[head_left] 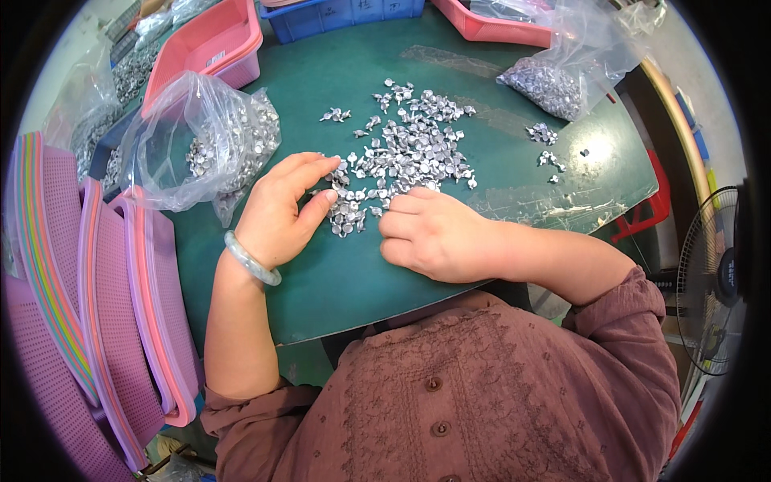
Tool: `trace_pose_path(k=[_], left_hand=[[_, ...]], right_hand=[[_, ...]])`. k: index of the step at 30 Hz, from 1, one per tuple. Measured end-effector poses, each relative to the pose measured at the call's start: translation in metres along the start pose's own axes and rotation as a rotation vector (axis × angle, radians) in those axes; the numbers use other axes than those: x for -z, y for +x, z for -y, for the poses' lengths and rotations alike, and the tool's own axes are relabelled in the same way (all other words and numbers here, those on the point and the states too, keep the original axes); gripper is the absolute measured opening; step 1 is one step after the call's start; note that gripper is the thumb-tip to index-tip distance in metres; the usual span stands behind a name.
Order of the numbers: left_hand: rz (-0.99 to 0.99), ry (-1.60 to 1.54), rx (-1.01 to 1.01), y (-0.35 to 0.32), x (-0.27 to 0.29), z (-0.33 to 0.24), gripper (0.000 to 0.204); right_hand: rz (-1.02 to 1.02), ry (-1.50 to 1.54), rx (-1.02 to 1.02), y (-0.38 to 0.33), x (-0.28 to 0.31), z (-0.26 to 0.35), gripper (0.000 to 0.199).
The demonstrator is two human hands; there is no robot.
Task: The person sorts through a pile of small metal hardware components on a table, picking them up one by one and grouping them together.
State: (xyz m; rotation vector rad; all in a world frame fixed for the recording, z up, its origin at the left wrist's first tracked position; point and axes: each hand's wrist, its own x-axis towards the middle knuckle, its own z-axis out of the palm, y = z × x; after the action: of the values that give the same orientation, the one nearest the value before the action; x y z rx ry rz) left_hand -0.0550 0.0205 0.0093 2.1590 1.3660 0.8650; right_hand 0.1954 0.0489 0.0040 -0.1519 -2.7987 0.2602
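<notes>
Many small silvery metal parts (418,149), each with a round flat head and a short stem, are heaped loosely on the green tabletop (321,301). My left hand (281,205), with a pale bangle (251,259) at its wrist, curves beside a smaller cluster of these parts (347,217). Its thumb and forefinger are apart, the fingertips at the cluster's edge, and nothing shows held between them. At the near side of the heap, my right hand (438,234) rests knuckles up with its fingers curled in. Whatever those fingers hold, if anything, is hidden underneath.
Clear bags of metal parts lie at the left (205,153) and far right (550,84). Pink trays (205,48) and a blue bin (345,20) line the far edge. Stacked purple baskets (152,297) stand at my left, a fan (711,281) at my right.
</notes>
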Motion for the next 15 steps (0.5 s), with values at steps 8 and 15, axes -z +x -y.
trace_pose_path(k=[8,15], left_hand=[[0.002,-0.005,0.006,0.0,0.003,-0.002,0.035],[-0.038,0.017,-0.049,0.0,0.001,0.001,0.032]], right_hand=[[-0.06,0.177,-0.07,-0.012,0.018,-0.004,0.013],[-0.035,0.179,-0.14,-0.016,0.011,0.0,0.007]])
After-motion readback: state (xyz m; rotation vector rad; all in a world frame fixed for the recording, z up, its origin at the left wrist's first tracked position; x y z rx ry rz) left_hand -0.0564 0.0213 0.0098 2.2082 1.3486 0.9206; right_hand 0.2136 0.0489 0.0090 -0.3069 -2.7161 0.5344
